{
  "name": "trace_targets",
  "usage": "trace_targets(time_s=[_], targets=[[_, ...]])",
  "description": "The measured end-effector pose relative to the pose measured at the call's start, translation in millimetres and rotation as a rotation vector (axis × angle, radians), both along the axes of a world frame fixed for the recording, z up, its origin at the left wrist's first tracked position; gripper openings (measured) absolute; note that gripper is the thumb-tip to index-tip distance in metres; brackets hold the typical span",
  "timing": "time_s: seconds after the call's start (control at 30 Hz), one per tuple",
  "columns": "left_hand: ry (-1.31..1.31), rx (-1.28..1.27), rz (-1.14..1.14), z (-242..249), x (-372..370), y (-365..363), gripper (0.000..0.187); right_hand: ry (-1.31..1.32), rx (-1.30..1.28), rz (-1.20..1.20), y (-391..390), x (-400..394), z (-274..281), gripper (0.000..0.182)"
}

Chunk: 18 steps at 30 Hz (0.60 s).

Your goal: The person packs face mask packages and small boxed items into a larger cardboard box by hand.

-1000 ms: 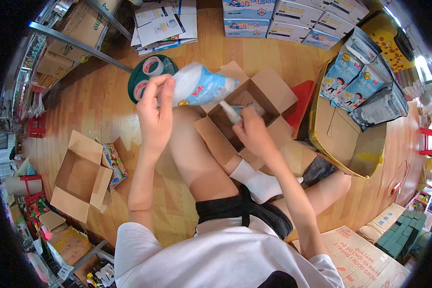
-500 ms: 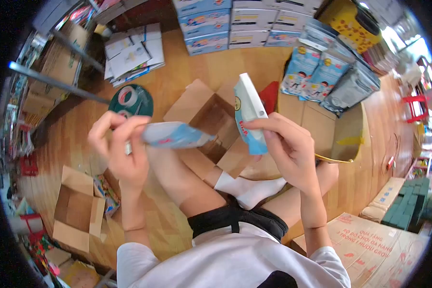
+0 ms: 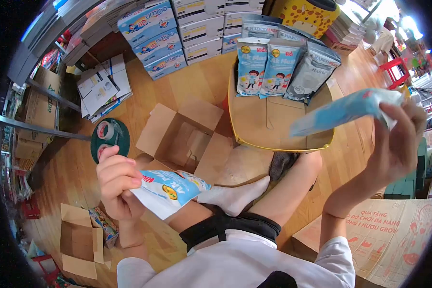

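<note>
My left hand (image 3: 117, 182) is closed on the edge of a blue and white kids' mask packet (image 3: 175, 189), which is tilted above my leg. Far out to the right, my right hand (image 3: 401, 137) pinches one end of a second mask packet (image 3: 341, 113), smeared by motion. This second packet hangs over the right side of a yellow-edged carton (image 3: 247, 117). Inside that carton, blue mask packets (image 3: 252, 67) and grey mask packets (image 3: 314, 72) stand upright along its far side. An open cardboard box (image 3: 165, 127) sits on the floor between the carton and my left hand.
Stacked mask boxes (image 3: 151, 41) line the back. A green round tray (image 3: 122, 137) with tape rolls lies left, and flattened boxes (image 3: 103, 86) behind it. A small open box (image 3: 79, 240) sits lower left, a large printed carton (image 3: 369, 235) lower right. Metal shelving (image 3: 43, 125) borders the left.
My right hand has swung far right with its packet, over the yellow-edged carton. My left hand has lowered, its packet now turned to show the printed face. The view has shifted to the right.
</note>
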<state>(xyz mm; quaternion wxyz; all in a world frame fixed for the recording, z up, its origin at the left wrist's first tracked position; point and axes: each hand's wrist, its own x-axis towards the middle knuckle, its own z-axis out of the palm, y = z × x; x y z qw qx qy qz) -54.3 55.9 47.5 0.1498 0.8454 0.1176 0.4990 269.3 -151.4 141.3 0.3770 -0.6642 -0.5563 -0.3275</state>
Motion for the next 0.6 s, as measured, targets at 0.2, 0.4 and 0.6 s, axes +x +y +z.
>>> trace_targets(time_s=[0.2, 0.4, 0.6], targets=[[0.06, -0.019, -0.048, -1, 17, -7, 0.02, -0.231, 0.115, -0.06, 15, 89, -5, 0.016], [0.088, -0.047, -0.111, -4, 26, -11, 0.019, 0.078, -0.083, -0.104, 45, 102, -54, 0.019], [0.111, -0.064, -0.173, -5, 24, -19, 0.018, 0.118, -0.231, 0.182, 118, 102, -124, 0.021]])
